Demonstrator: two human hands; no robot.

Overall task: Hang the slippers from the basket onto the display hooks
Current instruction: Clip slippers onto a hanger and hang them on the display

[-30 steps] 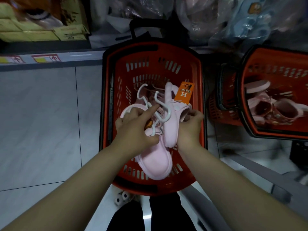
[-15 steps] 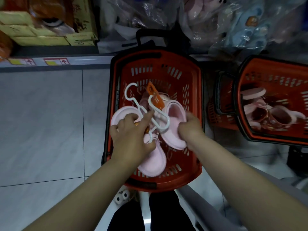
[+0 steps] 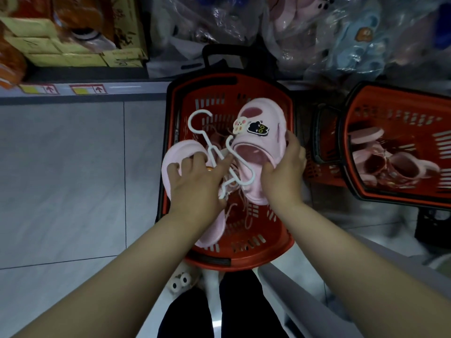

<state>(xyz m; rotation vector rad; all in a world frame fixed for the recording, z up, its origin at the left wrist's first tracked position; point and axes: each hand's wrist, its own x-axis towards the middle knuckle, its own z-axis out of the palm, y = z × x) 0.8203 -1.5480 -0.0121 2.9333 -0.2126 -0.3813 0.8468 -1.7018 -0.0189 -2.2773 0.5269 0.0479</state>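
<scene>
Head view, looking down. Red basket (image 3: 284, 247) on the tiled floor (image 3: 61, 167), right in front of the person's dark trousers (image 3: 190, 313).

Both hands are over the basket, 1 slipper each. Left hand (image 3: 195, 184) grasps the plain pink slipper (image 3: 181, 152): 3 fingers curled over its rounded end, index finger stretched out onto the wire of a white hanger (image 3: 240, 164). This slipper runs under the hand and its other end shows below the wrist, over the basket's near part.

Right hand (image 3: 283, 174) grasps the pink slipper with patches (image 3: 262, 111): thumb on the near edge of the opening, fingers wrapped round the outer side. Slipper is opening-up, toe pointing away from the person. 2 cartoon patches on its strap, 1 white (image 3: 240, 124), 1 black (image 3: 258, 128).

2 white hangers lie crossed between the 2 slippers; the second hanger's hook (image 3: 195, 120) sticks up to the far left above the basket. Thin pink strings (image 3: 247, 213) dangle below the slippers into the basket. How the hangers join the slippers: cannot tell.

Second red basket (image 3: 346, 142) to the right, tilted, with more pink slippers (image 3: 395, 167) inside, blurred. Far side: shelf edge with price labels (image 3: 87, 89), cardboard boxes (image 3: 61, 52) above it on the left, clear plastic bags (image 3: 317, 32) of slippers on the right. A slipper with cartoon eyes (image 3: 180, 280) shows at the person's foot.
</scene>
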